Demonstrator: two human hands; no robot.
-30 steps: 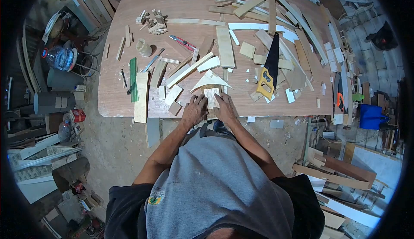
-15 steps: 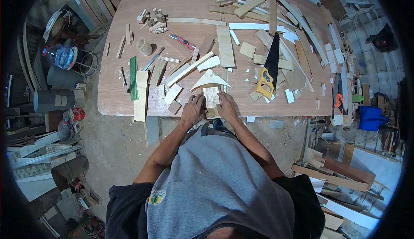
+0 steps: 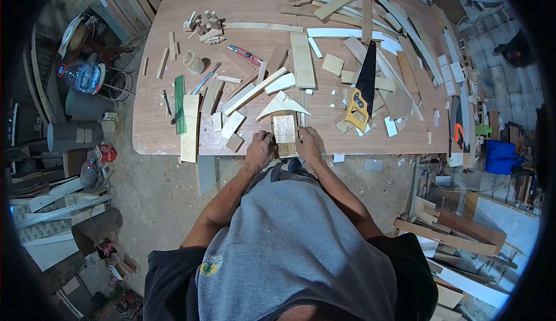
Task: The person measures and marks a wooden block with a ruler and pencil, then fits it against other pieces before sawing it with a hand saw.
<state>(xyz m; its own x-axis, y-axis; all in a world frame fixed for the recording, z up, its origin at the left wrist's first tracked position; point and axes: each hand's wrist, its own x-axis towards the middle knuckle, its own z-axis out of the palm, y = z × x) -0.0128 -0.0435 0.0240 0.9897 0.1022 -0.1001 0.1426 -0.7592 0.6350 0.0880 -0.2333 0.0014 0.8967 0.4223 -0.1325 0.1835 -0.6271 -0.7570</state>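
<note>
A short wooden board (image 3: 286, 149) lies at the table's near edge, with a paler rectangular wood piece (image 3: 284, 128) on top of it. My left hand (image 3: 260, 149) is at the board's left side, fingers curled against its edge. On the opposite side my right hand (image 3: 308, 146) has its fingers bent in along the right edge. Just beyond the board sits a pale, crescent-shaped wood piece (image 3: 283, 105) with pointed ends. The undersides of the fingers are hidden.
A yellow-handled handsaw (image 3: 360, 98) rests on offcuts to the right. Long wood strips (image 3: 336, 8) pile up at the back right. Left of centre are a red utility knife (image 3: 245, 54), a glass jar (image 3: 193, 62), a green strip (image 3: 180, 105) and small blocks (image 3: 233, 124).
My right hand has shifted slightly right, and its fingers have drawn back from the pale piece's side. My left hand has moved back a little, so more of the board shows.
</note>
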